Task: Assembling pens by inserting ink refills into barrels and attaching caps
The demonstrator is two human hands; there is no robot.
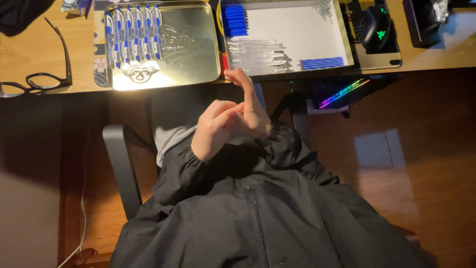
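Filling the lower part of the view, a black zip jacket [277,213] covers the person, whose two sleeves meet just below the wooden desk [29,54] that runs along the top. That desk serves as the landmark for everything else. Under its front edge stands a black chair [121,168], partly hidden by the person's lap, and to the right beneath the desk glows a strip of rainbow light [343,93] above the reddish floor.

On the desk, left of centre, lies a shiny gold metal tray [191,49] holding a row of blue-and-white pens [133,34] along its left half. Just right of it sits a white shallow box [297,25] with blue pen parts [234,21] in its upper left corner, clear plastic barrels [255,52] along its lower left, thin blue refills [322,63] at its lower edge and a small heap of metal springs [323,9] at the top right. Further right on the desk rests a black computer mouse [376,29] with a green mark. Near the desk's left end lie black-framed glasses [42,74].

Just below the desk's front edge, in front of the white box, the left hand [214,130] and the right hand [253,106] are pressed close together. The left one is curled with fingertips gathered; the right one's fingers point up towards the desk. Whether they pinch some small part between them I cannot tell.
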